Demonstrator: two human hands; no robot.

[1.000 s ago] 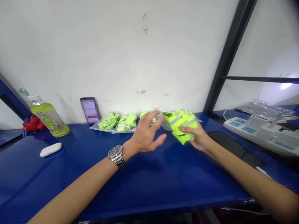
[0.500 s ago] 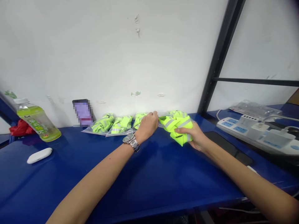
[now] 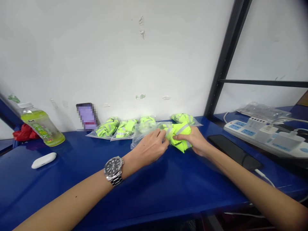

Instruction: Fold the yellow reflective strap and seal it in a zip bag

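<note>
My right hand (image 3: 198,141) grips a folded neon-yellow reflective vest (image 3: 182,130) with silver stripes, thumb on top. At the vest's left end is my left hand (image 3: 154,144), a metal watch on its wrist. Its fingers are closed on a clear plastic bag (image 3: 139,133), which stretches out to the left behind the hand. The vest's left end lies at the bag's mouth, partly covered by film; how deep it goes in is hidden by my fingers. Behind, along the wall, lie several bagged yellow vests, among them one bagged vest (image 3: 107,127) at the left and another bagged vest (image 3: 184,118) at the right.
The blue table (image 3: 149,192) meets a white wall. At the left are a tilted green drink bottle (image 3: 43,125), a white case (image 3: 44,160) and a propped phone (image 3: 87,115). At the right lie a dark phone (image 3: 234,152) on a cable and a power strip (image 3: 252,130) with plugs.
The clear bag has come into view under my left hand, which has lowered and turned. My right hand has shifted the vest slightly left, against the bag.
</note>
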